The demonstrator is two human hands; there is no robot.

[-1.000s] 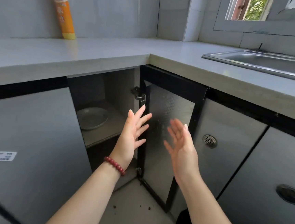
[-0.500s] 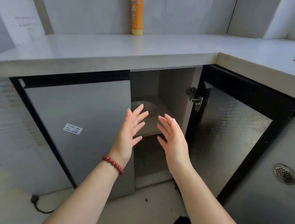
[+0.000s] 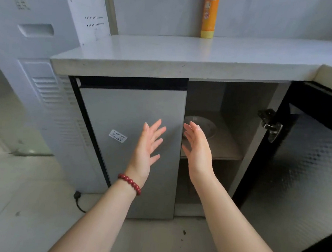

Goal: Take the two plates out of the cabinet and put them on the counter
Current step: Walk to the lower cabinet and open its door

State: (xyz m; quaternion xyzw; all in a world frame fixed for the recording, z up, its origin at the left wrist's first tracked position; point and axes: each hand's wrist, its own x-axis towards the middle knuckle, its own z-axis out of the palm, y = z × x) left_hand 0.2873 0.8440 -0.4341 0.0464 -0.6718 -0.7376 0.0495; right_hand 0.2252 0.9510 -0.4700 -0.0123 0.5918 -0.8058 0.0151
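Observation:
A pale plate [image 3: 207, 125] lies on the shelf [image 3: 227, 151] inside the open cabinet under the counter [image 3: 187, 51]. Whether a second plate lies beneath it I cannot tell. My left hand [image 3: 149, 146], with a red bead bracelet at the wrist, is held out with straight spread fingers in front of the closed left cabinet door [image 3: 133, 123]. My right hand [image 3: 196, 146] is also stretched flat, palm facing left, at the cabinet opening and just in front of the plate, covering its near left edge. Both hands hold nothing.
The cabinet's right door [image 3: 297, 177] stands swung open at the right, its hinge [image 3: 269, 125] showing. An orange bottle [image 3: 210, 13] stands at the back of the counter. A white appliance [image 3: 37, 54] stands left of the cabinet, with a black cable [image 3: 78, 200] on the floor.
The view has swung left, so the cabinet opening now sits right of centre. Both hands stay outstretched and empty, now close together by the edge of the left door.

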